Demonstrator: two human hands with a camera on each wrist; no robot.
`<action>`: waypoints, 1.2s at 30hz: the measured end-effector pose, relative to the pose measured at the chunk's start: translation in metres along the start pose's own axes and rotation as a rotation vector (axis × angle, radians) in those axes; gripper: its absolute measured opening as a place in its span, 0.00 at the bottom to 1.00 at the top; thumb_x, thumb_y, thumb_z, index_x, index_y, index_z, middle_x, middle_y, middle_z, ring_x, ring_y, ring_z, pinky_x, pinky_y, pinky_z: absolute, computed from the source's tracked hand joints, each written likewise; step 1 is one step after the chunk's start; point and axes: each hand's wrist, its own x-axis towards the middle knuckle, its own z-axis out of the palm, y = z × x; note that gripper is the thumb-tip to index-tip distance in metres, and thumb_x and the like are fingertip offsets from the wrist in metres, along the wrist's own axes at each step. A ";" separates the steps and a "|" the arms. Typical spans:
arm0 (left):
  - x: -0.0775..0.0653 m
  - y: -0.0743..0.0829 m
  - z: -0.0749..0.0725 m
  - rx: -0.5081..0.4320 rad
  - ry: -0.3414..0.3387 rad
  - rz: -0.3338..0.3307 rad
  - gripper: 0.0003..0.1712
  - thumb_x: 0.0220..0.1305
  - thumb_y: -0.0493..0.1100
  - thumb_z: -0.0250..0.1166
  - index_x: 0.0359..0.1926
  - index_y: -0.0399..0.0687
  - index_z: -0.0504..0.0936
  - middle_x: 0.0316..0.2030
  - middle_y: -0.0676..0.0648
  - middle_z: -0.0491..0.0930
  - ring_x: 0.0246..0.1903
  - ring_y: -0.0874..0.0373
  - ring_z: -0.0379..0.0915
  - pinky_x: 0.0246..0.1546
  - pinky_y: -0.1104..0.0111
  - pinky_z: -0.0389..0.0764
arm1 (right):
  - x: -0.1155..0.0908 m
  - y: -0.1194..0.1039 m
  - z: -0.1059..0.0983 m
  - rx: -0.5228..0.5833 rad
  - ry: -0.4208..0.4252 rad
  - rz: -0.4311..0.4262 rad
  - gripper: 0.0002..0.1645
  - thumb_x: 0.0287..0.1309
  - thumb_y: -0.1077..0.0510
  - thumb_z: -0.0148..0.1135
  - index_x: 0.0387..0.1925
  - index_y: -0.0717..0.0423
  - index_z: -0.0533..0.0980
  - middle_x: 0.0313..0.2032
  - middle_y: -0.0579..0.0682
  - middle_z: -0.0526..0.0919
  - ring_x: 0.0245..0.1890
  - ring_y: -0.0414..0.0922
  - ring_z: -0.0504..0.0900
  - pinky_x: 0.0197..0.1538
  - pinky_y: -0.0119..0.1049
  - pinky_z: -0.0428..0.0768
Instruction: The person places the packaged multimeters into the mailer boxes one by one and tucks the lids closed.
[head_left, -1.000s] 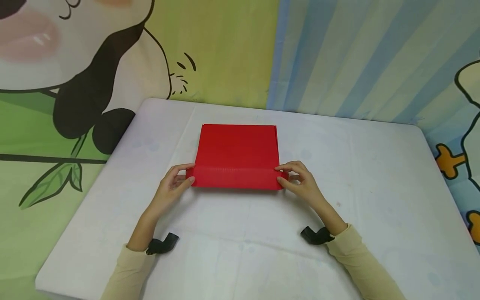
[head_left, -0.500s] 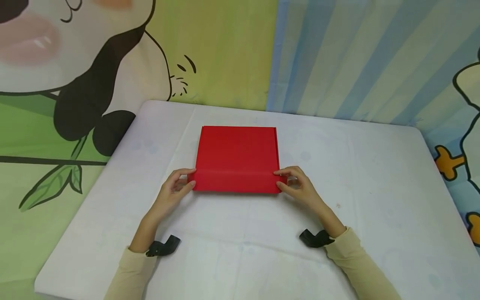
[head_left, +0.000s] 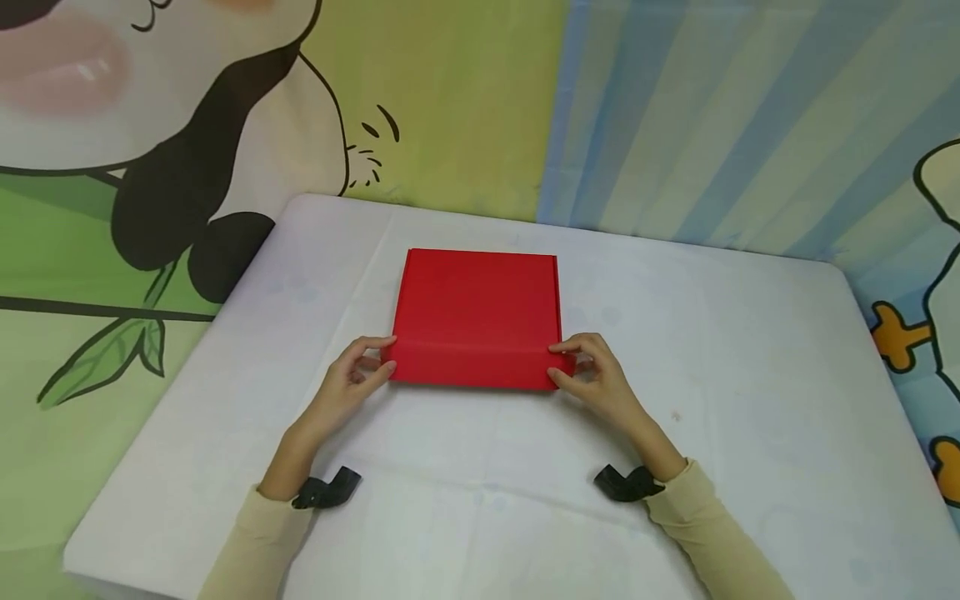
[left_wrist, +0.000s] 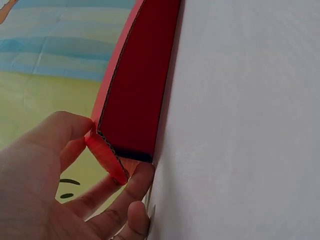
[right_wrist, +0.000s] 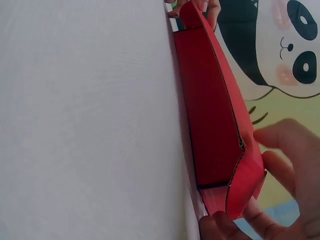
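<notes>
A red corrugated cardboard box [head_left: 480,300] lies on the white-covered table, its lid lowered and the lid's front flap [head_left: 472,367] sloping toward me. At the flap's left end my left hand [head_left: 347,383] pinches the corner with thumb and fingers. My right hand [head_left: 603,387] does the same at the right end. Up close in the left wrist view, a small side tab [left_wrist: 106,154] bends inward beside the thumb. Another tab [right_wrist: 245,182] folds in at the right hand's fingers. Between flap and box front wall [right_wrist: 207,110] there is a gap.
A white cloth covers the table [head_left: 750,375] on all sides of the box. Behind it hangs a printed cartoon backdrop [head_left: 450,108]. Black wrist mounts [head_left: 327,488] sit on both forearms at the sleeve cuffs.
The lid's front flap has tipped slightly further down toward me, and its side tabs show less beyond the box's sides. Both hands keep hold of the flap's ends.
</notes>
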 end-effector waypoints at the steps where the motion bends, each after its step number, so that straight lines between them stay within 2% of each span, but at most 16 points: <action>1: 0.001 0.000 0.001 -0.005 -0.002 0.005 0.23 0.66 0.37 0.63 0.62 0.49 0.74 0.56 0.45 0.74 0.43 0.56 0.74 0.31 0.72 0.72 | 0.000 -0.001 -0.001 -0.016 0.005 0.003 0.18 0.49 0.75 0.68 0.45 0.73 0.77 0.46 0.68 0.73 0.47 0.58 0.69 0.42 0.50 0.77; 3: 0.002 0.000 0.003 -0.006 0.001 0.007 0.24 0.66 0.37 0.64 0.62 0.48 0.74 0.59 0.44 0.71 0.46 0.54 0.73 0.32 0.73 0.72 | 0.000 -0.003 -0.002 -0.050 0.014 -0.003 0.21 0.46 0.74 0.70 0.45 0.72 0.77 0.46 0.68 0.71 0.48 0.58 0.67 0.43 0.52 0.75; 7: 0.003 0.002 0.005 0.014 0.032 0.016 0.27 0.61 0.38 0.68 0.62 0.49 0.75 0.65 0.44 0.62 0.54 0.56 0.65 0.37 0.73 0.73 | -0.001 -0.003 -0.003 -0.107 0.021 -0.051 0.26 0.40 0.71 0.74 0.45 0.70 0.76 0.44 0.69 0.68 0.49 0.57 0.64 0.43 0.49 0.72; 11: 0.003 -0.001 0.008 0.070 0.062 0.073 0.31 0.54 0.37 0.74 0.61 0.48 0.76 0.59 0.45 0.65 0.57 0.57 0.61 0.48 0.68 0.70 | -0.003 0.002 -0.003 -0.099 -0.009 -0.076 0.31 0.37 0.70 0.77 0.47 0.69 0.75 0.45 0.68 0.69 0.48 0.59 0.65 0.44 0.47 0.71; 13: 0.002 -0.002 0.008 0.101 0.072 0.114 0.34 0.51 0.36 0.76 0.60 0.47 0.76 0.56 0.45 0.67 0.55 0.56 0.64 0.50 0.66 0.70 | -0.004 0.007 -0.003 -0.086 -0.025 -0.085 0.33 0.36 0.71 0.77 0.48 0.69 0.74 0.46 0.66 0.70 0.47 0.59 0.65 0.44 0.46 0.70; 17: 0.001 -0.004 0.008 0.144 0.087 0.180 0.37 0.46 0.36 0.79 0.60 0.46 0.76 0.53 0.45 0.70 0.46 0.51 0.71 0.48 0.64 0.74 | -0.004 0.016 -0.003 -0.047 -0.053 -0.120 0.34 0.36 0.72 0.78 0.49 0.70 0.73 0.46 0.66 0.71 0.41 0.60 0.69 0.41 0.47 0.73; 21: 0.001 -0.004 0.008 0.146 0.084 0.214 0.39 0.43 0.34 0.80 0.60 0.43 0.76 0.52 0.42 0.73 0.40 0.48 0.76 0.45 0.62 0.78 | -0.004 0.020 -0.004 0.009 -0.079 -0.139 0.34 0.36 0.75 0.77 0.50 0.73 0.72 0.46 0.67 0.72 0.34 0.63 0.73 0.39 0.49 0.76; 24: 0.001 -0.003 0.008 0.120 0.079 0.213 0.39 0.42 0.30 0.79 0.60 0.38 0.75 0.52 0.39 0.73 0.38 0.47 0.78 0.44 0.61 0.80 | -0.003 0.020 -0.004 0.051 -0.093 -0.130 0.34 0.37 0.76 0.75 0.50 0.74 0.72 0.46 0.67 0.73 0.32 0.65 0.74 0.39 0.49 0.77; 27: 0.001 0.005 0.008 0.102 0.085 0.209 0.39 0.42 0.28 0.78 0.59 0.34 0.75 0.51 0.38 0.74 0.41 0.46 0.77 0.45 0.58 0.80 | -0.003 0.020 -0.004 0.079 -0.097 -0.119 0.33 0.38 0.77 0.74 0.50 0.75 0.71 0.47 0.66 0.73 0.32 0.65 0.73 0.38 0.49 0.77; 32: 0.000 0.025 0.004 0.047 0.065 0.201 0.37 0.42 0.26 0.77 0.57 0.31 0.74 0.48 0.39 0.78 0.44 0.53 0.76 0.47 0.59 0.80 | -0.003 0.026 -0.003 0.114 -0.089 -0.085 0.33 0.39 0.78 0.73 0.51 0.74 0.72 0.47 0.65 0.73 0.32 0.64 0.71 0.36 0.45 0.76; 36: 0.000 0.030 0.002 -0.001 0.038 0.173 0.36 0.43 0.26 0.76 0.57 0.30 0.74 0.49 0.39 0.78 0.46 0.57 0.76 0.49 0.58 0.80 | -0.004 0.043 -0.002 0.158 -0.083 -0.062 0.35 0.38 0.80 0.72 0.52 0.72 0.72 0.47 0.65 0.73 0.29 0.62 0.69 0.32 0.42 0.74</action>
